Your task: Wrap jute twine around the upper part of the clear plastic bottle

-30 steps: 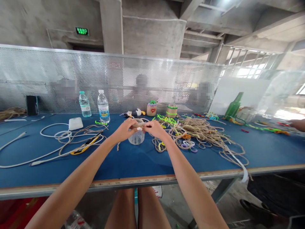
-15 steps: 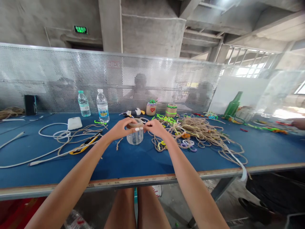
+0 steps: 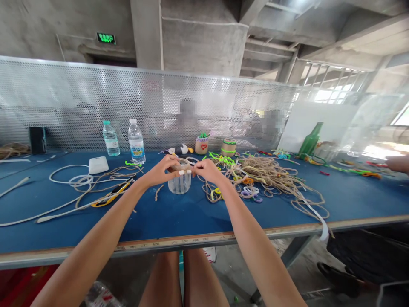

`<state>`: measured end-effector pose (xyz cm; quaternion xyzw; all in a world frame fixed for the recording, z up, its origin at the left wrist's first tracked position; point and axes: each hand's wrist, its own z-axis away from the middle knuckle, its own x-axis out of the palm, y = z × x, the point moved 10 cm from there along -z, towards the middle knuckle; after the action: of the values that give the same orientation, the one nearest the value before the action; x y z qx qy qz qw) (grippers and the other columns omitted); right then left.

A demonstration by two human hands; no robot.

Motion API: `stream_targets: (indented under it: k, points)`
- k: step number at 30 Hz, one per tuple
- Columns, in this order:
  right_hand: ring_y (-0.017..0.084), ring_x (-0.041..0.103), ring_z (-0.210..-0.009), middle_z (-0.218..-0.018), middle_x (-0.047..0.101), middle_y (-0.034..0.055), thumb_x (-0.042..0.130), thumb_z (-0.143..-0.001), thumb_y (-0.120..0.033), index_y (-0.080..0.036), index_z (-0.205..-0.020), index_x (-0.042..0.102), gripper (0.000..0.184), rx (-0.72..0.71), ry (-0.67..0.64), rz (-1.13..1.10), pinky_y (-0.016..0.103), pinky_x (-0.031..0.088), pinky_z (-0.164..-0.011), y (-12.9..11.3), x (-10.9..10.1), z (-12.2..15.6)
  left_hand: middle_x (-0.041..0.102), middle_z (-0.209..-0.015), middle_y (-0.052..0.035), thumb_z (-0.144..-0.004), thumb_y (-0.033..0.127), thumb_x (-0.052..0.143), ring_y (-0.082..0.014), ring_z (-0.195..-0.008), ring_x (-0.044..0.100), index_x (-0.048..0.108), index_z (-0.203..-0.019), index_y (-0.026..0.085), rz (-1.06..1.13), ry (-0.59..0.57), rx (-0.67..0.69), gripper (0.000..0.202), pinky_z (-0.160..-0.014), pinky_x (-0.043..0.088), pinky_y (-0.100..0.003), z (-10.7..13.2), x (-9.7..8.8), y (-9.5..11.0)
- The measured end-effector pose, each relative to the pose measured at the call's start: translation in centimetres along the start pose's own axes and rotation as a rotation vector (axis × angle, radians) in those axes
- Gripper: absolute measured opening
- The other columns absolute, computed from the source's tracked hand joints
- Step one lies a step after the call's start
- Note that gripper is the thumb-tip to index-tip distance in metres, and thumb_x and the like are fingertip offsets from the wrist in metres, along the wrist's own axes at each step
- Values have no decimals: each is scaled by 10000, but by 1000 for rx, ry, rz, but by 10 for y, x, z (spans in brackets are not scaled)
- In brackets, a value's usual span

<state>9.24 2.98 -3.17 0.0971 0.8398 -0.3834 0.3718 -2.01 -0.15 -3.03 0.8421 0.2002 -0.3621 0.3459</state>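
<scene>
A clear jar (image 3: 179, 186) stands on the blue table in front of me, with tan twine (image 3: 176, 168) wound around its rim. My left hand (image 3: 166, 169) is closed around the jar's top from the left, thumb along the near side. At the right of the rim, my right hand (image 3: 206, 169) has its fingers pinched together on what looks like the twine; the exact grip is partly hidden. A large heap of loose twine (image 3: 266, 172) lies to the right of my right hand, mixed with coloured pipe cleaners (image 3: 251, 192).
Left of the jar lie a yellow utility knife (image 3: 110, 197), white cables (image 3: 79, 182) and a white charger (image 3: 99, 165). Two water bottles (image 3: 136, 143), decorated jars (image 3: 201, 145) and a green bottle (image 3: 310, 140) stand behind. Another person's hand (image 3: 398, 163) shows at far right.
My hands stay at the jar's rim in nearly the same pose, with only slight finger movement. The whole view has shifted a little.
</scene>
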Motion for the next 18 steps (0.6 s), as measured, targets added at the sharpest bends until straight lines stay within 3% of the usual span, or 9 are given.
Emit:
stream_targets:
  k: [4,9,14,18]
  points:
    - [77,361,-480,-499,470,-24,539,-778,-204,-110,-591,648,236,-8,-4,-13,227,253,-501,2,4,-2,416,-1133,-106,-797,461,600,-237,-1010,527,558,-1023,173,-10,92,-20,368,-867,509,-430,-3,5,-2]
    - [68,323,-464,-464,421,-36,573,-770,-239,-120,-536,610,265,-19,-29,-3,232,239,-497,-2,2,0,321,-1247,-98,-798,392,613,-279,-1152,438,601,-945,198,-105,29,-27,244,-986,438,-473,-1,-3,-14]
    - [67,321,-465,-466,414,-37,587,-773,-276,-122,-528,582,290,15,12,-5,233,239,-496,0,-2,0,327,-1276,-95,-819,439,562,-208,-994,538,575,-974,196,-7,-68,-47,288,-901,501,-433,2,-2,-17]
    - [68,324,-470,-464,391,-39,572,-784,-286,-124,-506,557,321,-5,23,-18,228,239,-492,-1,2,-1,385,-1227,-131,-732,537,624,-209,-908,570,537,-758,143,26,98,-100,404,-824,524,-433,-1,-5,-12]
